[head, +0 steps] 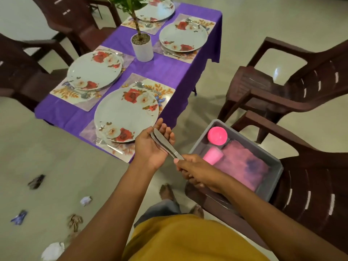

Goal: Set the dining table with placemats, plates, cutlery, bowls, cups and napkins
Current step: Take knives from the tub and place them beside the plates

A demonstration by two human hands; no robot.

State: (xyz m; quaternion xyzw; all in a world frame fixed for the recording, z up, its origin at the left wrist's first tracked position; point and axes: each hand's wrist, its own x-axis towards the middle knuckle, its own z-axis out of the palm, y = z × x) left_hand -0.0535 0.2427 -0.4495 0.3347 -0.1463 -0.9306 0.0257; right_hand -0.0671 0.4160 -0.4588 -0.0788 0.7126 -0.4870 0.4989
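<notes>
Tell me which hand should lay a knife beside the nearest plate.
Probably the right hand: it grips the knives by their handles, while the left hand only cradles the blades on open fingers. The nearest plate lies just beyond the left hand, which could simply steady the rest.
</notes>
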